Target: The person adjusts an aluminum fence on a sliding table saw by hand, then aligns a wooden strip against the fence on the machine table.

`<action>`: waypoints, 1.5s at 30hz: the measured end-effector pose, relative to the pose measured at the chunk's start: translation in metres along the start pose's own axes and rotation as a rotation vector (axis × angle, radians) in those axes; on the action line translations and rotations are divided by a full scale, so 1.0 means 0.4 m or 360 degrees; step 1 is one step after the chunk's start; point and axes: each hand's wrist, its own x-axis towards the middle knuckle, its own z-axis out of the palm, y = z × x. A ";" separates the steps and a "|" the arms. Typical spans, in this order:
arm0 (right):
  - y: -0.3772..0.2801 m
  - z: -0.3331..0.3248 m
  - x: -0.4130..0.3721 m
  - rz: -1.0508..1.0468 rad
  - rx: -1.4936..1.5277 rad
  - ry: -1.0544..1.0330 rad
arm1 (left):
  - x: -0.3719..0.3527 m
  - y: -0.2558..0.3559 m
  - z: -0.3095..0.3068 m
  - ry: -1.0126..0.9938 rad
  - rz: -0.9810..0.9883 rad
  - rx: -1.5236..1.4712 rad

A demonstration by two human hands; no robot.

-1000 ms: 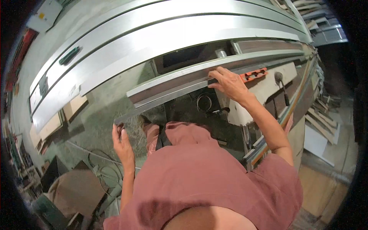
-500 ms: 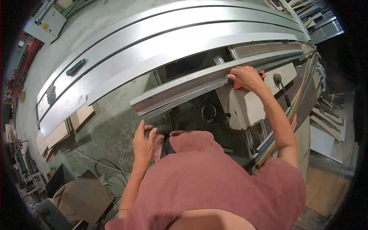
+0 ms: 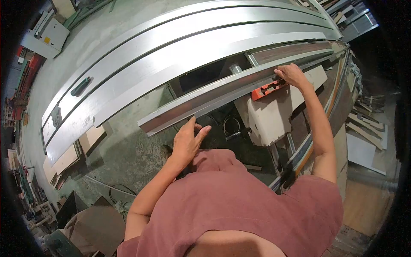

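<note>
A long metal L-shaped rail [image 3: 205,97] runs across the middle of the view. My left hand [image 3: 188,139] is at the near side of the rail's left half, thumb and fingers apart, with nothing in it. Its fingertips come up to the rail's lower edge; whether they touch cannot be made out. On the right, my right hand [image 3: 295,76] is closed, fingers curled at the rail's near face. Just below and left of it lies an orange slotted piece [image 3: 267,89], resting on a cream-coloured machine part [image 3: 274,122]. What the right fingers pinch is hidden.
Beyond the rail stretches a long silver sliding table [image 3: 171,55] with dark grooves and a green handle [image 3: 80,86] on it. Wooden boards [image 3: 64,160] lean at the left. Cables [image 3: 122,197] lie on the floor, and offcuts [image 3: 366,139] are piled at the right.
My left hand has moved right and up, closer to the rail. My right hand has shifted right and up, leaving more of the orange piece visible. The whole view has shifted slightly.
</note>
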 end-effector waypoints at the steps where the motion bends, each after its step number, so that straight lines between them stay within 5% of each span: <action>1: 0.023 0.001 0.001 -0.0014 -0.0029 -0.0014 | 0.012 0.003 0.015 -0.0004 0.0049 -0.0062; 24: 0.380 0.041 -0.056 0.0594 -0.0048 -0.0037 | 0.396 0.272 0.172 -0.0791 0.0530 0.0243; 36: 0.548 0.074 -0.043 0.0878 -0.0148 -0.0047 | 0.587 0.389 0.326 -0.1033 0.0357 0.0380; 40: 0.587 0.109 -0.036 0.1007 -0.0131 0.0051 | 0.622 0.444 0.372 -0.1013 0.0408 0.0387; 45: 0.597 0.176 -0.040 0.0930 -0.0200 0.0660 | 0.664 0.513 0.428 -0.1073 0.0369 0.0491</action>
